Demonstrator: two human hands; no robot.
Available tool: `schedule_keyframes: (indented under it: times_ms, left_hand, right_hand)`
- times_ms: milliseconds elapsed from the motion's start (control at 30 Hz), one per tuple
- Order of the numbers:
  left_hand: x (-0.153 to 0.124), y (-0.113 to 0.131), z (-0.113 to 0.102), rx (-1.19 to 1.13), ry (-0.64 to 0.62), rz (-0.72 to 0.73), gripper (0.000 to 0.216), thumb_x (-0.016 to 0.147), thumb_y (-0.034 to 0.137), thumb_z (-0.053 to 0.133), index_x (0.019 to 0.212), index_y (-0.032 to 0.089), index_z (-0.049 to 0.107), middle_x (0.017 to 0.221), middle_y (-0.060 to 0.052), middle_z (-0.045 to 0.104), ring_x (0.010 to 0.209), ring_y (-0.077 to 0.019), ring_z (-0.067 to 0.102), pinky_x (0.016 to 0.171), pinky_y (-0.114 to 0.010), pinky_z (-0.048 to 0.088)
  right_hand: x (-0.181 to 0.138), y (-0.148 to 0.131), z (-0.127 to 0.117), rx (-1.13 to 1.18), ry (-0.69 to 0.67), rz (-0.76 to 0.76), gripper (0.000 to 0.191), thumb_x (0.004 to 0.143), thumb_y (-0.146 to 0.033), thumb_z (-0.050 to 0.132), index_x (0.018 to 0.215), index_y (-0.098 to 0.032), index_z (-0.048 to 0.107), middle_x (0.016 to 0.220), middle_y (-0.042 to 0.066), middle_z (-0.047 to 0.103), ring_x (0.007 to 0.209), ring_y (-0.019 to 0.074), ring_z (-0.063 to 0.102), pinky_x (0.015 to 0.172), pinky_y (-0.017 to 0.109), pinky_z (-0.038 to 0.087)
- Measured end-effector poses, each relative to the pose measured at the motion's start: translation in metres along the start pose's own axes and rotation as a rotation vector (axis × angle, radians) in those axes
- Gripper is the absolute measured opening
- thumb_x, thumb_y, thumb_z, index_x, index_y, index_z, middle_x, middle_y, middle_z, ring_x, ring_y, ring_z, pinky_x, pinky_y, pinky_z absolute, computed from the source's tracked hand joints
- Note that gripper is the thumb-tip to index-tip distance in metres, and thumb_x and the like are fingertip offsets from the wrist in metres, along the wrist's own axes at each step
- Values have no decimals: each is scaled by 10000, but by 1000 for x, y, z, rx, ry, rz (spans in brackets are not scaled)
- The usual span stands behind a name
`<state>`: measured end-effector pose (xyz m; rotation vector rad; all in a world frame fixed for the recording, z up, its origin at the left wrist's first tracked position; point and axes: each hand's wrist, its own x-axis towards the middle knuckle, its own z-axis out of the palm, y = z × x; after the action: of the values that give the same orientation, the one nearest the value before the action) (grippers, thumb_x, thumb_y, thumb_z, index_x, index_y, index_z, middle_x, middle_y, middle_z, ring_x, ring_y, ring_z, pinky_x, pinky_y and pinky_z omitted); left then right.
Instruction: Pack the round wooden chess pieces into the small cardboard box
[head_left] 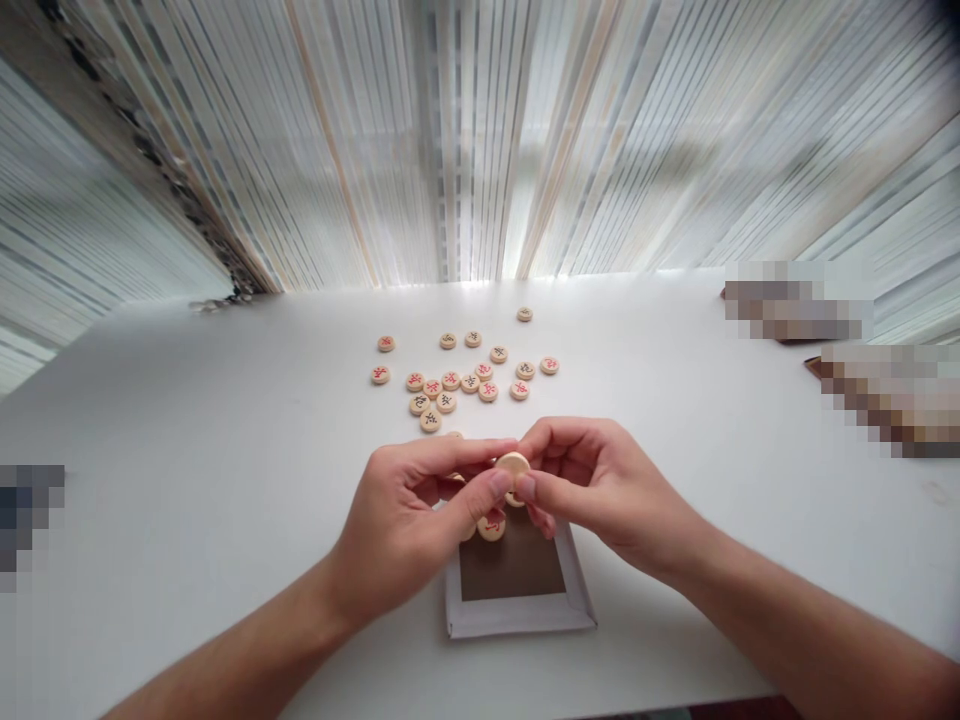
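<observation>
Between the thumbs and fingers of both hands I hold a round wooden xiangqi piece (513,464), its plain side toward me. My left hand (427,500) pinches it from the left; my right hand (592,475) pinches from the right. Beneath them lies a shallow white box (521,615) with a brown inside. A red-marked piece (492,526) shows in the box below my left fingers, and other pieces there are partly hidden by my hands. Farther back, several pieces with red or black characters, such as a black-marked one (430,421), lie scattered on the table.
The white table (225,480) reaches back to a striped string curtain (480,140). Blurred-out objects (892,400) stand at the right, and a dark blurred item (26,510) sits at the left edge. One piece (524,314) lies apart near the curtain.
</observation>
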<state>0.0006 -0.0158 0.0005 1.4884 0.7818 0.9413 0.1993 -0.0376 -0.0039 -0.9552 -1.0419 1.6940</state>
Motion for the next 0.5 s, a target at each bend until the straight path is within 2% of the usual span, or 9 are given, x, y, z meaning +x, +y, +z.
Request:
schedule_keyframes:
  times_ms: [133,300,367,500]
  left_hand:
    - [2,1,1,-44,40,-39,209,894,227,870,1096,176,885,876,-81,869,707,-188,820,662,-230,694]
    - [3,0,2,-101,74,-57,201,866,242,896,1051,165,882,880,-84,872,712,-195,829,684,-238,708]
    - [3,-1,2,-96,77,-56,189,881,240,880,1054,165,881,913,-88,876,749,-207,842,730,-259,719]
    - [3,-3,0,-88,84,-80,200,895,253,867,1072,162,879,934,-94,880,846,-239,861,773,-273,724]
  right_hand:
    - [1,1,0,24,14,-24,311,645,-158,1035,836,-150,788,732,32,789,602,105,675,578,189,551]
    - [0,3,0,-55,24,-100,270,696,-146,994,878,-169,796,778,42,814,693,154,750,639,229,597]
    - [-1,3,-1,-194,65,-196,224,742,-143,956,895,-176,796,798,42,816,707,162,753,640,239,596]
    - [-3,5,-1,-563,160,-524,76,865,-125,826,909,-179,795,762,30,775,631,134,687,584,243,566]
